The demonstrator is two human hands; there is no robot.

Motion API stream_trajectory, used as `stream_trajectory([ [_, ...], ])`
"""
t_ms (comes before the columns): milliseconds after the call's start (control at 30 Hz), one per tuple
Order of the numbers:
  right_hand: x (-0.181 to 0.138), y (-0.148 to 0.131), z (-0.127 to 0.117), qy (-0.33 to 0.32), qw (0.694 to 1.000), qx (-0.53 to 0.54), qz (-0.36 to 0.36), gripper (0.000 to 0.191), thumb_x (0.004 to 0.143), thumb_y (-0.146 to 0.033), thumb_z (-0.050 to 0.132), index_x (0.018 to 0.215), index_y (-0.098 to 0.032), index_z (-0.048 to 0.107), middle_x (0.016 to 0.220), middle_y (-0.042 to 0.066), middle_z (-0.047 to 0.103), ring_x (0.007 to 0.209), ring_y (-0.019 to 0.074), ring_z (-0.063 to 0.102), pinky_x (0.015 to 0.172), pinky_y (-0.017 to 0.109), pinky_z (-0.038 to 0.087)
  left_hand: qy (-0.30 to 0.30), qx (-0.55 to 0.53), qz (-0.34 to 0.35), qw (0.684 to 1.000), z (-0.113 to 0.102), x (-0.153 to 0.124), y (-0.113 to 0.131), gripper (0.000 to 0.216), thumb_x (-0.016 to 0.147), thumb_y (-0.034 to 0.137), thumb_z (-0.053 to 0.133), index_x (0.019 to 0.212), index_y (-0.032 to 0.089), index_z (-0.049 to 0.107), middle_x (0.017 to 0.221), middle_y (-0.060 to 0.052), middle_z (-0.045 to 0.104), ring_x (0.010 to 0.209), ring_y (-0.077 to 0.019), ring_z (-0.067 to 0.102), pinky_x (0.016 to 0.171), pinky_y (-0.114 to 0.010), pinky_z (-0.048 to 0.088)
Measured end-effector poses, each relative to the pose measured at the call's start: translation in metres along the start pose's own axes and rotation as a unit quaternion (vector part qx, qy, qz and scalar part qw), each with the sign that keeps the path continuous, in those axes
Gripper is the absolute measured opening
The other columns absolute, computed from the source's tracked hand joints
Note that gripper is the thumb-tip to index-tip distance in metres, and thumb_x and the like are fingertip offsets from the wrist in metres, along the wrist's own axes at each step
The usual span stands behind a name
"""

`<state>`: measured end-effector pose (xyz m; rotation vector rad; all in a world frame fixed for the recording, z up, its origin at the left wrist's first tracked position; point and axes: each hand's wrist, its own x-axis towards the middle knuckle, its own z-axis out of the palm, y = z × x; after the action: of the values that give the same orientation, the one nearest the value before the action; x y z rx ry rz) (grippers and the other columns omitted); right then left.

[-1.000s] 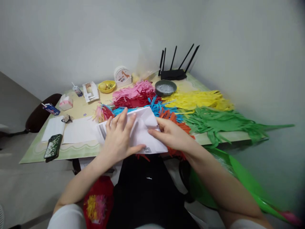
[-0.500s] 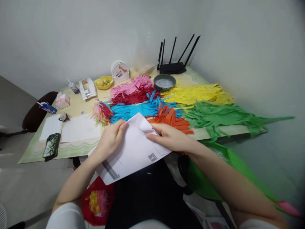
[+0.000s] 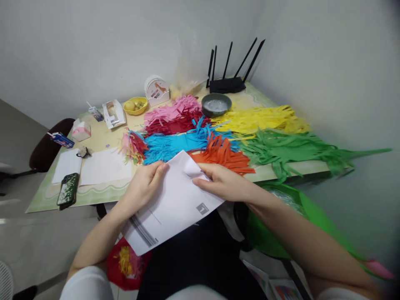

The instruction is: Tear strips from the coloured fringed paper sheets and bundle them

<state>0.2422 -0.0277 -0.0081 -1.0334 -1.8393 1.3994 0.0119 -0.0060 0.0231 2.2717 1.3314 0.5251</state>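
Observation:
A folded white sheet of paper (image 3: 175, 204) with grey printed marks is held over my lap, just off the table's near edge. My left hand (image 3: 144, 185) grips its upper left edge, fingers curled round it. My right hand (image 3: 220, 181) pinches a small folded flap at its upper right. Behind the sheet lie piles of cut paper strips: orange (image 3: 223, 155), blue (image 3: 170, 145), red (image 3: 176, 125), pink (image 3: 171, 110), yellow (image 3: 259, 121) and green (image 3: 293, 150).
On the table (image 3: 93, 193) at left lie white sheets (image 3: 104, 166), a phone (image 3: 66, 189), small cartons and a yellow bowl (image 3: 135, 106). A grey bowl (image 3: 216, 105) and a black router (image 3: 227, 85) stand at the back. A green bin (image 3: 281, 216) sits at right below.
The sheet was lifted off the table toward my lap and turned, its printed end now pointing down left. My left hand went from lying flat on it to gripping its edge.

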Motion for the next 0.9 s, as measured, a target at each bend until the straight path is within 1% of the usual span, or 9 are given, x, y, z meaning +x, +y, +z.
stream_trajectory([
  [33, 0.000, 0.000, 0.000, 0.006, 1.000, -0.007, 0.000, 0.032, 0.087, -0.024, 0.052, 0.114, -0.011, 0.064, 0.090, 0.004, 0.070, 0.074, 0.0171, 0.064, 0.064, 0.024, 0.049, 0.031, 0.026, 0.019, 0.999, 0.002, -0.002, 0.002, 0.038, 0.100, 0.039, 0.034, 0.080, 0.018, 0.059, 0.068, 0.001, 0.060, 0.062, -0.0141, 0.053, 0.062, -0.027, 0.039],
  [100, 0.001, -0.002, 0.000, 0.022, 0.999, -0.024, -0.002, 0.031, 0.087, -0.024, 0.052, 0.112, -0.012, 0.065, 0.088, 0.004, 0.070, 0.076, 0.0182, 0.064, 0.064, 0.024, 0.048, 0.141, 0.094, 0.082, 0.982, 0.008, -0.009, 0.005, 0.023, 0.097, 0.031, 0.043, 0.096, 0.019, 0.063, 0.081, -0.003, 0.066, 0.076, -0.0176, 0.057, 0.073, -0.031, 0.042],
  [167, 0.001, -0.005, 0.000, 0.032, 0.999, -0.039, -0.012, 0.030, 0.087, -0.025, 0.052, 0.112, -0.012, 0.065, 0.088, 0.005, 0.070, 0.078, 0.0191, 0.064, 0.064, 0.025, 0.048, 0.237, 0.164, 0.180, 0.941, 0.016, -0.016, 0.010, 0.016, 0.092, 0.023, 0.054, 0.104, 0.021, 0.063, 0.093, -0.007, 0.067, 0.089, -0.0206, 0.055, 0.083, -0.036, 0.041],
  [200, 0.002, -0.007, -0.001, 0.031, 0.998, -0.044, -0.017, 0.030, 0.088, -0.025, 0.051, 0.112, -0.012, 0.064, 0.089, 0.005, 0.070, 0.079, 0.0192, 0.064, 0.065, 0.025, 0.048, 0.251, 0.192, 0.231, 0.920, 0.020, -0.019, 0.011, 0.018, 0.089, 0.019, 0.058, 0.105, 0.022, 0.064, 0.096, -0.008, 0.068, 0.091, -0.0211, 0.054, 0.085, -0.038, 0.039],
  [300, 0.001, -0.015, -0.002, 0.024, 0.997, -0.065, -0.026, 0.028, 0.089, -0.026, 0.050, 0.110, -0.013, 0.064, 0.092, 0.005, 0.069, 0.078, 0.0180, 0.062, 0.064, 0.024, 0.047, 0.217, 0.234, 0.323, 0.891, 0.028, -0.024, 0.014, 0.022, 0.087, 0.016, 0.060, 0.107, 0.024, 0.065, 0.094, -0.006, 0.070, 0.087, -0.0197, 0.051, 0.083, -0.039, 0.036],
  [367, 0.000, -0.022, -0.003, 0.023, 0.996, -0.082, -0.026, 0.025, 0.089, -0.026, 0.049, 0.105, -0.013, 0.064, 0.092, 0.005, 0.068, 0.077, 0.0171, 0.061, 0.062, 0.023, 0.046, 0.208, 0.236, 0.331, 0.890, 0.029, -0.023, 0.015, 0.021, 0.088, 0.016, 0.059, 0.107, 0.023, 0.065, 0.092, -0.005, 0.070, 0.085, -0.0191, 0.050, 0.080, -0.038, 0.035],
  [500, -0.001, -0.030, -0.003, 0.019, 0.994, -0.105, -0.023, 0.023, 0.089, -0.026, 0.048, 0.101, -0.014, 0.064, 0.086, 0.003, 0.067, 0.071, 0.0153, 0.058, 0.058, 0.022, 0.042, 0.226, 0.224, 0.347, 0.883, 0.025, -0.019, 0.015, 0.016, 0.086, 0.013, 0.061, 0.100, 0.021, 0.066, 0.088, -0.005, 0.071, 0.081, -0.0186, 0.050, 0.077, -0.037, 0.034],
  [700, 0.000, -0.026, 0.002, 0.025, 0.991, -0.125, -0.033, 0.021, 0.090, -0.026, 0.048, 0.099, -0.014, 0.064, 0.083, 0.003, 0.066, 0.070, 0.0148, 0.058, 0.059, 0.022, 0.041, 0.223, 0.222, 0.370, 0.874, 0.024, -0.016, 0.015, 0.012, 0.084, 0.011, 0.061, 0.092, 0.019, 0.065, 0.086, -0.005, 0.070, 0.081, -0.0186, 0.051, 0.077, -0.037, 0.034],
  [900, 0.000, -0.029, 0.004, 0.049, 0.991, -0.116, -0.049, 0.023, 0.088, -0.025, 0.050, 0.104, -0.016, 0.064, 0.087, 0.004, 0.068, 0.077, 0.0178, 0.061, 0.066, 0.025, 0.046, 0.242, 0.244, 0.368, 0.864, 0.028, -0.014, 0.008, 0.010, 0.084, 0.012, 0.057, 0.085, 0.021, 0.063, 0.085, -0.005, 0.067, 0.081, -0.0180, 0.052, 0.080, -0.038, 0.037],
])
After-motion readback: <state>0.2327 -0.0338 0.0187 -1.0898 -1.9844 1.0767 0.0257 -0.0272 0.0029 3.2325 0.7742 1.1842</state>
